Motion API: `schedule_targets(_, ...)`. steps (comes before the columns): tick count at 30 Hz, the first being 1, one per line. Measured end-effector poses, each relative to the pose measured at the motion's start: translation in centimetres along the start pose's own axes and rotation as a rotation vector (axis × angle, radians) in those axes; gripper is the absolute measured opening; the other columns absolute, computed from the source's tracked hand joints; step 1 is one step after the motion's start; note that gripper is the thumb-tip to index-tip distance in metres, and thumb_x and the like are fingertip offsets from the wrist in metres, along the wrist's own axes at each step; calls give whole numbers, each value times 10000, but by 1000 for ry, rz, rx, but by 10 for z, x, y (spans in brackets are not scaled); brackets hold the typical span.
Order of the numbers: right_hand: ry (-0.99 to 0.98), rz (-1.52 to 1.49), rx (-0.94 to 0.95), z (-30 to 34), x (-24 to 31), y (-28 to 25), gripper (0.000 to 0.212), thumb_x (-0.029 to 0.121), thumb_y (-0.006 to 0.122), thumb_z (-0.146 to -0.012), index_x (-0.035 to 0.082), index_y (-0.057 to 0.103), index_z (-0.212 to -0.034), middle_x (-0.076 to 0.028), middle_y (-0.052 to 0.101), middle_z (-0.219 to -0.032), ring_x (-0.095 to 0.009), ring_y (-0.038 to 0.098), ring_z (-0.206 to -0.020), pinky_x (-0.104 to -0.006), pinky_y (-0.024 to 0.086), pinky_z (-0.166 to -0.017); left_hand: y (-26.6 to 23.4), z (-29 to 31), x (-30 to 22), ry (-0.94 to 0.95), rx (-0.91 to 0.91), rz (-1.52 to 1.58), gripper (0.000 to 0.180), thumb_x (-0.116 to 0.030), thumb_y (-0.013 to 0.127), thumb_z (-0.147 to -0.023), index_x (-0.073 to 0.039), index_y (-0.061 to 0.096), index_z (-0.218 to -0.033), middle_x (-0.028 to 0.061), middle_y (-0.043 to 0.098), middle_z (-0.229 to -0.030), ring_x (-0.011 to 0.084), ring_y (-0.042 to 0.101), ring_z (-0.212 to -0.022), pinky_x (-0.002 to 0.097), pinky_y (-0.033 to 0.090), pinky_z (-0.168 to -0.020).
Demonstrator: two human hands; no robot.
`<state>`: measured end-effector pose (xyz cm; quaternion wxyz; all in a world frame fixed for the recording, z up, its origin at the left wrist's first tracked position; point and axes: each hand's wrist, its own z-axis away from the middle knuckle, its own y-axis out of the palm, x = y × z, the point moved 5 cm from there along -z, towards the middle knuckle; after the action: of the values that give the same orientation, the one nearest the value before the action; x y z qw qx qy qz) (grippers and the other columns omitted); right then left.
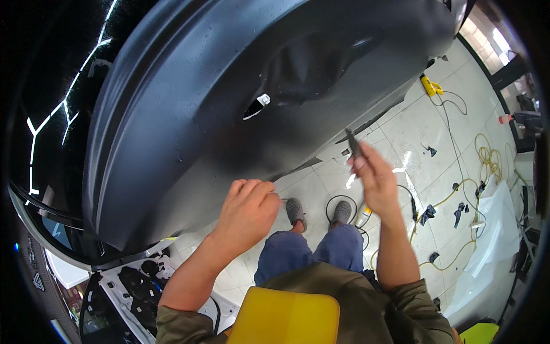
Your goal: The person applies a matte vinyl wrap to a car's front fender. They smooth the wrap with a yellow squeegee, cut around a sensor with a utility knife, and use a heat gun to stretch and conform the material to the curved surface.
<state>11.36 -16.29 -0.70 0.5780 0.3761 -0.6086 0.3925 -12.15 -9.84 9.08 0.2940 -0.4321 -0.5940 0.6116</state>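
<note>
A matte dark-grey film (229, 132) covers a large curved car panel in front of me, with wrinkles and a small cut-out near its middle. My left hand (246, 209) is at the film's lower edge, its fingers curled in and pressed together; what they pinch is hidden. To the right, my right hand (375, 178) grips a slim dark tool (354, 144), whose tip points up toward the panel's lower edge; I cannot tell whether it touches. A loose dark strip (301, 167) hangs along that edge between my hands.
A yellow corded tool (431, 86) lies on the tiled floor (401, 137) at far right. Yellow hose (487, 157), cables, dark scraps (428, 214) and a translucent sheet (487, 229) lie nearer. An inner door panel (134, 295) is at lower left. A yellow flat piece (286, 315) is at my chest.
</note>
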Motion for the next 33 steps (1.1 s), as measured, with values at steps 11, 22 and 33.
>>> schedule_targets(11, 222, -523, 15, 81, 9, 52, 586, 13, 443, -1054, 60, 268, -1611, -104, 610, -1074, -153, 604, -802, -293, 540, -672, -42, 1, 21, 303, 180, -48, 78, -78, 716, -866, -76, 710, -943, 62, 614, -879, 262, 604, -853, 427, 444, -846)
schedule_targets(22, 89, -734, -378, 128, 31, 177, 554, 80, 489, -1072, 47, 275, -1582, -114, 652, -1065, -160, 653, -757, -289, 537, -639, -73, -14, 30, 488, 274, 184, 258, -162, 733, -909, -5, 681, -1107, 169, 647, -1147, 353, 624, -996, 422, 504, -872)
schedule_targets(33, -445, -130, -432, 153, 104, 96, 525, 55, 582, -993, -18, 456, -1498, -150, 706, -1074, -210, 698, -997, -363, 548, -880, -30, 42, 82, -349, 389, 1197, 296, -251, 455, -1119, -35, 538, -1303, 48, 572, -869, 138, 590, -731, 286, 534, -632)
